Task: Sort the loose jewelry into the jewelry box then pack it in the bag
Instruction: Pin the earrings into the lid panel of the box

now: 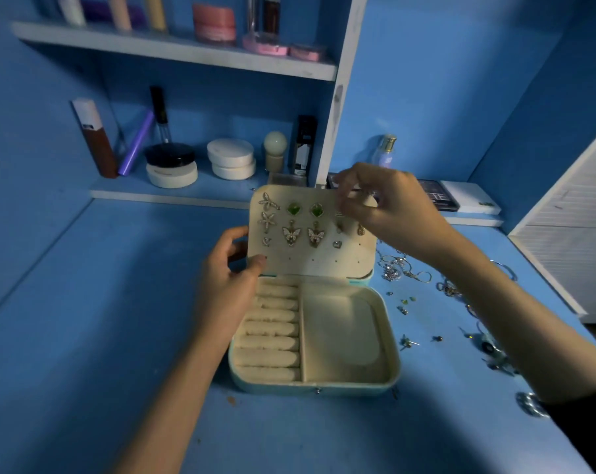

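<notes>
Jewelry box [344, 336] sits open mid-desk [84, 336], lid panel [320, 258] upright w/ butterfly, star & green earrings [291, 234] pinned. L hand [231, 278] grips panel's left edge, thumb in front. R hand [389, 206]: fingers curled narrow at panel's top right; can't tell what they pinch. Loose jewelry [406, 271] lies just right of box. Palette [436, 198] lettering behind too blurred to read.

Dim bluish light washing over everything, pale jewelry box [341, 336] lining catching the most, soft shadow pooling on the desk [84, 336], top shelf [173, 51] blurring, edges bowing.
</notes>
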`<action>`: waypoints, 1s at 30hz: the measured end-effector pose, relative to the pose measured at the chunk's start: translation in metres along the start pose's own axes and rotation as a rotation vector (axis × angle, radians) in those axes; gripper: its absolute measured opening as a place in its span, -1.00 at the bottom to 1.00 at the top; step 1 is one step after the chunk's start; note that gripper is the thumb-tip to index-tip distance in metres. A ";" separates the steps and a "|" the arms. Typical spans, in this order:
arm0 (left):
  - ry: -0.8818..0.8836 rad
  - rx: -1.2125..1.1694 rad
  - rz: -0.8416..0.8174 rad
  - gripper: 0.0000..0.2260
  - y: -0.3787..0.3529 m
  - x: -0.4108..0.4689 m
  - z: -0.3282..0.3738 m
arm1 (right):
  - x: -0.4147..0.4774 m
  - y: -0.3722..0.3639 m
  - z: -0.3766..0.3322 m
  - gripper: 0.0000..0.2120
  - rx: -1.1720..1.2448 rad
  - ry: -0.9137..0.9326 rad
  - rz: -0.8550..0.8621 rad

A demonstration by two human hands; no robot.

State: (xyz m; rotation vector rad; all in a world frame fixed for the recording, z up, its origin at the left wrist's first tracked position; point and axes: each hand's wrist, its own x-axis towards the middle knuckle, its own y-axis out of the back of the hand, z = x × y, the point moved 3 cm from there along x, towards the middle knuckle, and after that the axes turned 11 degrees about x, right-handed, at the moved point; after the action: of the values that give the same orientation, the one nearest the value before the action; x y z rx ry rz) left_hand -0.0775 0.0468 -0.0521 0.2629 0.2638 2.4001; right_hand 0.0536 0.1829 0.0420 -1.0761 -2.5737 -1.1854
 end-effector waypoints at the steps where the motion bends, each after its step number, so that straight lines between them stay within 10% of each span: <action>1: 0.007 0.021 -0.005 -0.68 0.001 0.000 0.000 | 0.000 -0.002 -0.001 -0.95 0.008 -0.009 -0.013; 6: -0.157 0.340 0.260 -0.68 0.013 -0.012 0.018 | -0.004 0.000 -0.005 -0.94 0.040 -0.008 -0.025; 12: 0.359 -0.518 -0.303 -0.77 -0.050 -0.061 0.055 | -0.013 0.006 -0.011 -0.95 0.037 0.010 -0.028; 16: 0.718 -0.975 -0.315 -0.77 -0.065 -0.067 0.049 | -0.022 0.011 -0.018 -0.92 0.036 0.042 -0.045; 30: 0.782 -1.194 -0.258 -0.68 -0.053 -0.077 0.053 | -0.070 0.024 -0.038 -0.98 0.013 0.106 -0.117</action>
State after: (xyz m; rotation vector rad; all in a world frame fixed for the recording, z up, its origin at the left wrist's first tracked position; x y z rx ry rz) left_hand 0.0261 0.0407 -0.0240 -1.1636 -0.7446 1.8905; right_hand 0.1144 0.1277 0.0568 -0.8456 -2.5897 -1.2135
